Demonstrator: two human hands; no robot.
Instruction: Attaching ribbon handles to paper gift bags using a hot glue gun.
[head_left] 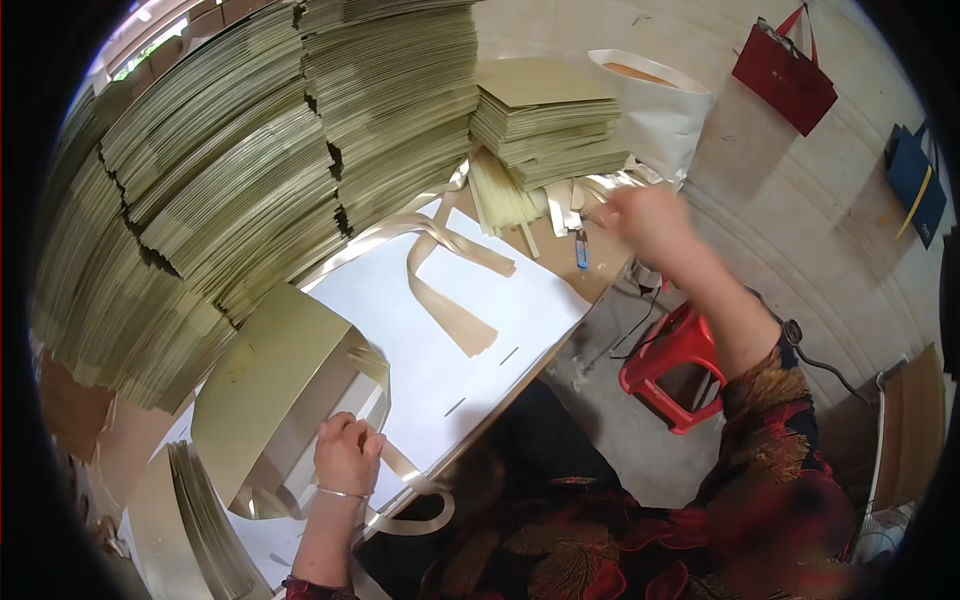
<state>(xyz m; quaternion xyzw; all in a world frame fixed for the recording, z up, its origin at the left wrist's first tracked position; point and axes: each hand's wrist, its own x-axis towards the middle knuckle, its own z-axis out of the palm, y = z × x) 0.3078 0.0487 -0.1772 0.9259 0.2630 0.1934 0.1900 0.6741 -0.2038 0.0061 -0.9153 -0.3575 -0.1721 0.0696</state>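
A gold paper bag (pixel 275 375) lies on its side at the left of the table, its pale mouth facing me. My left hand (pixel 347 455) is closed at the rim of that mouth, fingers curled over the edge. From beside this hand a beige ribbon (pixel 435 505) loops over the table's front edge. My right hand (pixel 650 225) is stretched out to the far right corner, slightly blurred, fingers bent together by a bundle of pale shiny ribbons (pixel 565 205); what it grips is hidden. Blue-handled thread snips (pixel 582 250) lie just below it.
Tall stacks of folded gold bags (pixel 390 110) wall the back and left; a lower stack (pixel 545 120) stands beside a white bag (pixel 655 115). Loose beige ribbons (pixel 440 290) lie on white sheeting (pixel 530 320). A red stool (pixel 680 370) stands right. Bags (pixel 787 75) hang on the wall.
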